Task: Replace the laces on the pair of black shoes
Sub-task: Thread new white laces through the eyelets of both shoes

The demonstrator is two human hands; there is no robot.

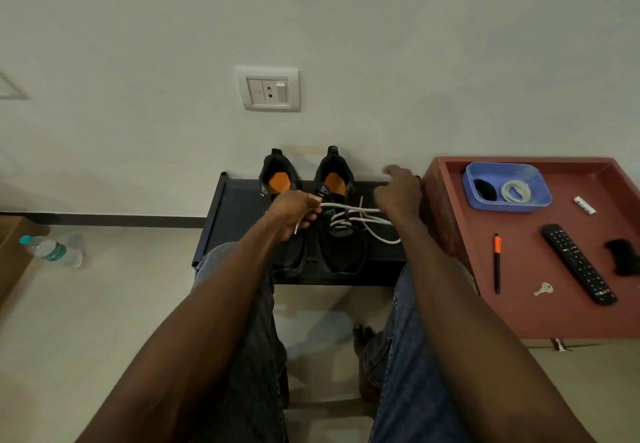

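Note:
Two black shoes with orange insoles stand side by side on a low dark table (239,200), heels toward the wall. The left shoe (277,179) is partly hidden by my left hand (294,212), which grips one end of a white lace (349,216). That lace is threaded through the lower eyelets of the right shoe (341,242) and its other end loops off to the right. My right hand (398,193) hovers beside the right shoe with fingers loosely spread, its palm side hidden. A blue tub (540,197) holds a coiled white lace (516,191) and a coiled black lace (485,190).
A reddish tray table (540,307) at the right carries the tub, a black pen (497,262), a remote (578,262), a key (543,289) and a black item (623,257). A water bottle (52,250) lies on the floor at left. My knees sit under the table's front edge.

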